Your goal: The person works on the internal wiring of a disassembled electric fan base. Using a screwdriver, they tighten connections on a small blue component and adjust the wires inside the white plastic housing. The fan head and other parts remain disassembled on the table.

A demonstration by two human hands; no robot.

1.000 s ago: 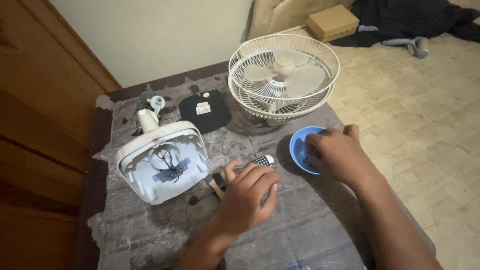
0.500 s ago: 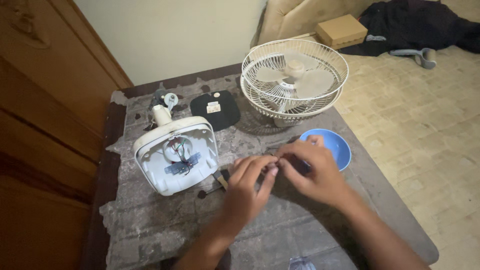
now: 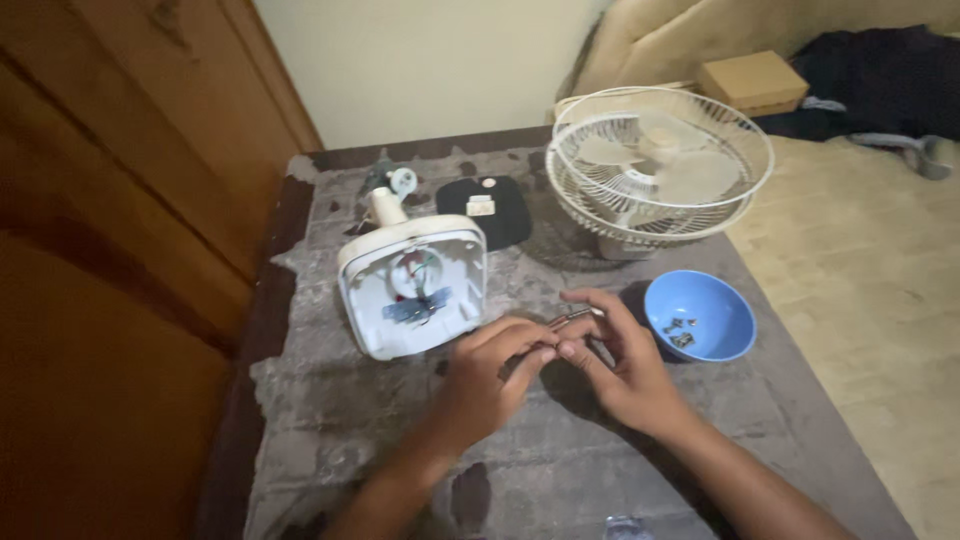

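left hand (image 3: 490,375) and right hand (image 3: 620,365) meet, fingertips pinching a small metal tool (image 3: 572,318) between them | forearms reach in from below | just left: open white fan housing (image 3: 412,288); right: blue bowl (image 3: 700,316) with screws | grey worktop (image 3: 560,470), fan grille (image 3: 660,165) behind, tiled floor

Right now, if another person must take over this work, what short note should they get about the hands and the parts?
Left hand: closed on a slim metal tool, above the table.
Right hand: fingertips meet the left hand's at the same tool; what they pinch is too small to tell.
Parts: the white fan housing lies open beside the left hand, wiring exposed. The black cover plate lies behind it. The fan guard with blades sits at the far right corner.
Done: the housing is open; a few small parts lie in the blue bowl.
Left: housing, cover and guard are apart.
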